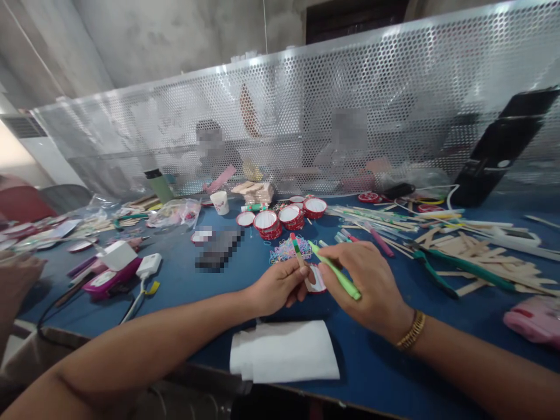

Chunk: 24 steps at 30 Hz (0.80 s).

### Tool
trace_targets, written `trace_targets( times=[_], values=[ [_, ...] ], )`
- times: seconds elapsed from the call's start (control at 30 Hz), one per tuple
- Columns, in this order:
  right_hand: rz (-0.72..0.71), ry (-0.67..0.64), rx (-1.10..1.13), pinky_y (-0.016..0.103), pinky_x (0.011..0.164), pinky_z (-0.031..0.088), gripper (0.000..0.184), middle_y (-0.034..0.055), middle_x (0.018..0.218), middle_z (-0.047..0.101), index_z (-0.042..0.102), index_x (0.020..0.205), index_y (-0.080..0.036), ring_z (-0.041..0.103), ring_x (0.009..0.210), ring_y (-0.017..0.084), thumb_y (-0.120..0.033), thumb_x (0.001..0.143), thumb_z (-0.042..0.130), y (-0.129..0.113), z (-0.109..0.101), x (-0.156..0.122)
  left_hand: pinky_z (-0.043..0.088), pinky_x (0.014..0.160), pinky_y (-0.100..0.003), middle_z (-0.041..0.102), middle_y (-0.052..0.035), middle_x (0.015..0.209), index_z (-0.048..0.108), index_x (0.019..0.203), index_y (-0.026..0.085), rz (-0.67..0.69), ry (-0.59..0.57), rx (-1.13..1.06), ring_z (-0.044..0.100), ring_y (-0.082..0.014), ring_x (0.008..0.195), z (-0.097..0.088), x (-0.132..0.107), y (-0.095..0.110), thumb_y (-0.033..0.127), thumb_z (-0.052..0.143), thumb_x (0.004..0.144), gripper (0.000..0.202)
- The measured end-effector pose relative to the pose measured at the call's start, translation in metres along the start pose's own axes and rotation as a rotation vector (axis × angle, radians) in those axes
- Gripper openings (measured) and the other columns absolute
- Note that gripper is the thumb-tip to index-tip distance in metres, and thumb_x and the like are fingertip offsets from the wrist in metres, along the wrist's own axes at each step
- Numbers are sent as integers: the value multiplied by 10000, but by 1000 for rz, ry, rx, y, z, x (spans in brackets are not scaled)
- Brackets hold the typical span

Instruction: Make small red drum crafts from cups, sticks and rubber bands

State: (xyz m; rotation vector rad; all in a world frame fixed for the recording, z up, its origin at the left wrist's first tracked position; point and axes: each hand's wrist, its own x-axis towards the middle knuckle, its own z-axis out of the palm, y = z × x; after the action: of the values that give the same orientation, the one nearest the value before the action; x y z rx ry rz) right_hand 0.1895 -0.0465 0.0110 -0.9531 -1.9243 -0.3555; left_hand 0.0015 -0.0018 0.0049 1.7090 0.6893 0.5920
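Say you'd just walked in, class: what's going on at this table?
A person is handling small things at a blue table. The left hand holds a stick with a red tip and a green part below it. The right hand holds a green pen, its tip near the stick's coloured end. Coloured bands lie in a pile just beyond the hands, and loose sticks lie to the right, with pliers among them.

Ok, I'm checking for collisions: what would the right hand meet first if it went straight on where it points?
Probably the wooden stick in the left hand, green pen tip first, though depth is unclear.
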Motion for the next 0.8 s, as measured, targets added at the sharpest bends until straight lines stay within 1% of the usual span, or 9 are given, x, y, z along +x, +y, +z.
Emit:
trace_targets(
  times=[0.1, 0.27, 0.37, 0.43, 0.5, 0.57, 0.63, 0.73, 0.8],
  values=[
    [31, 32, 5, 372, 824, 414, 197, 36, 905, 671, 568, 1083, -182, 628, 839, 192, -215, 890, 553, 0, 1, -2, 269, 371, -174, 467, 57, 551, 490, 828, 166, -30, -4, 3, 366, -47, 382, 0, 1, 1, 592, 411, 922, 443],
    [44, 14, -4, 375, 835, 413, 155, 31, 907, 672, 585, 1054, -192, 622, 854, 191, -219, 906, 551, -2, 0, -1, 279, 397, -183, 461, 55, 558, 513, 820, 157, -36, -61, -22, 360, -53, 419, -1, 1, 3, 634, 460, 879, 484],
    [68, 19, -10, 368, 830, 419, 160, 31, 921, 681, 593, 1072, -197, 630, 864, 190, -227, 924, 539, -1, 1, 1, 253, 402, -190, 444, 57, 560, 519, 820, 156, -15, -78, -64, 338, -59, 441, -1, -1, 5, 646, 492, 855, 492],
    [76, 12, -11, 354, 833, 425, 176, 22, 948, 701, 602, 1099, -212, 645, 881, 183, -230, 943, 522, 2, 4, 1, 219, 404, -197, 416, 64, 543, 513, 812, 158, 2, -68, -103, 313, -61, 440, -1, -1, 6, 641, 501, 851, 484],
    [77, -2, -15, 340, 833, 433, 189, 15, 988, 720, 613, 1114, -222, 659, 901, 178, -247, 961, 506, 6, 7, 0, 199, 415, -203, 398, 67, 529, 508, 797, 160, 23, -24, -137, 298, -63, 441, 0, -2, 4, 628, 508, 851, 471],
    [93, -25, -26, 335, 817, 442, 197, 19, 998, 731, 627, 1106, -215, 668, 903, 183, -277, 971, 498, 10, 10, -2, 199, 426, -205, 403, 62, 528, 516, 789, 160, 36, 28, -157, 306, -66, 448, 2, -1, 1, 615, 514, 850, 459],
    [118, -41, -44, 342, 803, 447, 213, 27, 979, 735, 635, 1099, -205, 674, 891, 195, -303, 972, 494, 13, 12, -3, 201, 432, -205, 418, 55, 535, 529, 791, 157, 39, 56, -168, 319, -67, 452, 3, -1, -2, 602, 518, 851, 449],
    [136, -25, -70, 363, 802, 442, 219, 31, 936, 734, 637, 1095, -202, 677, 869, 208, -319, 963, 507, 15, 13, -4, 200, 427, -205, 432, 52, 530, 535, 781, 156, 34, 50, -188, 325, -67, 445, 4, 0, -5, 589, 533, 846, 437],
    [127, -14, -64, 374, 821, 436, 210, 28, 940, 733, 631, 1097, -209, 677, 869, 208, -314, 960, 511, 15, 13, -5, 200, 423, -205, 435, 51, 523, 535, 771, 155, 33, 40, -200, 327, -68, 443, 3, 0, -6, 585, 547, 837, 435]
  ],
)
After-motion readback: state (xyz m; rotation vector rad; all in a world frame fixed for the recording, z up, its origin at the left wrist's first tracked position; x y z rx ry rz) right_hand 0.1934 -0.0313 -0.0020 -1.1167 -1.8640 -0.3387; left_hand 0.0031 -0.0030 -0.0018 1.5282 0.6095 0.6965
